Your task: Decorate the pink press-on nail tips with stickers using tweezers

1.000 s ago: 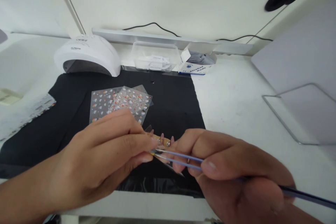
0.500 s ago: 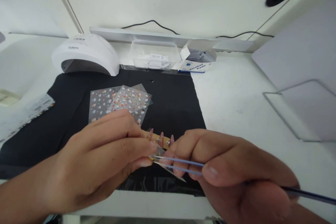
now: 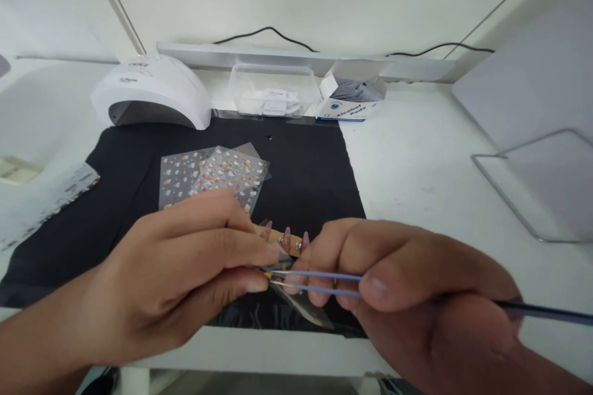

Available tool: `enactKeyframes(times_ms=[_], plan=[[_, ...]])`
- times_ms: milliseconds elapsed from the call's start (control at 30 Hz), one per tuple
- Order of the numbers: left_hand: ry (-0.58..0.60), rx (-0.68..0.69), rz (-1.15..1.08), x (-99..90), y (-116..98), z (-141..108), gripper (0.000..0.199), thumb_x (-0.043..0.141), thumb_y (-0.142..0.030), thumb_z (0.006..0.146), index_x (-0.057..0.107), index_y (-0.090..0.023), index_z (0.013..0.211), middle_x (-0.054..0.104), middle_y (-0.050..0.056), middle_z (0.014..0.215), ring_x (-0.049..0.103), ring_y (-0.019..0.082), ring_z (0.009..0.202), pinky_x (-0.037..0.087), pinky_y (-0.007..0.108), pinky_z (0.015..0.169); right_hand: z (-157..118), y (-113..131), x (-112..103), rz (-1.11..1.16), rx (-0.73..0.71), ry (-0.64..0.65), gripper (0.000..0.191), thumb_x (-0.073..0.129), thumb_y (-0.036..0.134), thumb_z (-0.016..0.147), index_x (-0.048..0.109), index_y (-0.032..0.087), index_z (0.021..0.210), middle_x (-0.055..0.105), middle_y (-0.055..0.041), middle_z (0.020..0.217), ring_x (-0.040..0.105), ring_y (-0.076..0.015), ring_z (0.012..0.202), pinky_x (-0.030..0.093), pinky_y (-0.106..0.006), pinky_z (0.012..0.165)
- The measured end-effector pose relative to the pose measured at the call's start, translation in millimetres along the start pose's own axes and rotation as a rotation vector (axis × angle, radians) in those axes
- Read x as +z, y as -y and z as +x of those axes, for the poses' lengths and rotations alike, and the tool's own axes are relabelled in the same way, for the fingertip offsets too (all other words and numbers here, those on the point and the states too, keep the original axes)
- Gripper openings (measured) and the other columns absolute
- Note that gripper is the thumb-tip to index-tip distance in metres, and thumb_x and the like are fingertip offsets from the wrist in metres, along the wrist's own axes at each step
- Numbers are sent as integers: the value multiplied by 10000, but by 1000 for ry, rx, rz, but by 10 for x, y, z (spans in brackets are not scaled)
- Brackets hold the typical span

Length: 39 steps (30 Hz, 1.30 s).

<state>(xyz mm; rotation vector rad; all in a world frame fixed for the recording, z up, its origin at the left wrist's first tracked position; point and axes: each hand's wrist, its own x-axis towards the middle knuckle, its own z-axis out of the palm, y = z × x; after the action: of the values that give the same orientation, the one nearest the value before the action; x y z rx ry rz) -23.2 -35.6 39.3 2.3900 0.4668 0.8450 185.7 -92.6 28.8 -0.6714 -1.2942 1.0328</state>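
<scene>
My left hand [image 3: 185, 284] pinches a small clear sticker sheet [image 3: 308, 308] between thumb and fingers, most of it hidden behind both hands. A pair of blue tweezers [image 3: 328, 274] is in my closed right hand [image 3: 407, 284]. Their two silver tips stand slightly apart beside a tiny yellow piece at my left thumb; whether they grip it I cannot tell. Just beyond the fingers, a tan strip [image 3: 295, 251] carries several pink pointed false nails [image 3: 286, 239] on round silver holders.
Several clear sticker sheets [image 3: 222, 166] overlap on the black mat [image 3: 306, 166]. Behind stand a white nail lamp [image 3: 157, 83], a clear plastic box [image 3: 273, 77] with small packets and an open alcohol pads box [image 3: 349, 108]. A metal wire stand [image 3: 509, 203] is at right.
My left thumb has dropped a little away from the forefinger, and the clear sheet's angle has shifted. The tweezer tips remain near the yellow piece. The view has shifted slightly.
</scene>
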Motion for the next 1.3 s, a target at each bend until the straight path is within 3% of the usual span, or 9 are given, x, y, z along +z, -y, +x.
enactKeyframes(times_ms=[300,500,633,700,867,967,1100,1300], plan=[[59,-31,-142,-34,23,18,123,624,-117,896,645,-99,1016,647,32,832,615,88,734,554,169,685,5,-2,8,52,49,-12,346,528,409,967,763,212,807,598,-36,576,636,-190,558,579,-348,504],[19,25,41,-1,9,13,85,589,-132,914,650,-116,972,647,50,834,605,109,710,549,201,638,-6,27,22,6,28,-34,268,585,383,940,759,224,812,595,-38,580,632,-202,575,579,-361,531],[-38,28,135,-8,5,-13,65,597,-138,914,624,-140,973,667,50,856,655,115,766,571,181,666,-35,63,-49,-138,-72,63,276,539,381,966,757,225,901,625,-44,645,656,-215,638,601,-433,651],[-58,26,127,-3,7,-19,92,626,-112,887,609,-148,970,674,46,866,668,112,774,578,168,678,-56,59,-98,-174,-115,131,316,464,364,1002,747,228,962,646,-52,702,679,-222,686,599,-461,708],[-159,32,10,77,23,-6,139,603,-18,845,604,-132,924,653,45,824,647,101,735,572,165,664,-78,-16,-127,-158,-160,128,272,488,351,996,724,231,1056,662,-59,730,691,-233,707,600,-457,712],[-190,31,-24,124,43,-4,193,588,-28,855,599,-131,1017,650,56,852,637,109,749,570,187,663,-64,-48,-49,-155,-200,75,275,494,350,993,734,222,1033,658,-59,700,687,-226,681,607,-430,684],[-143,16,-66,133,62,-21,308,668,-81,836,588,-120,1131,664,78,894,651,139,787,579,225,676,-62,-51,41,-131,-211,-95,312,482,351,998,755,212,933,621,-34,618,647,-198,585,599,-414,621],[-211,-36,-108,162,29,-39,347,669,-46,820,618,-171,1140,696,71,969,686,150,856,594,214,688,-96,-73,-124,-234,-276,91,258,515,341,988,731,208,1036,661,-53,692,676,-225,670,589,-465,717]])
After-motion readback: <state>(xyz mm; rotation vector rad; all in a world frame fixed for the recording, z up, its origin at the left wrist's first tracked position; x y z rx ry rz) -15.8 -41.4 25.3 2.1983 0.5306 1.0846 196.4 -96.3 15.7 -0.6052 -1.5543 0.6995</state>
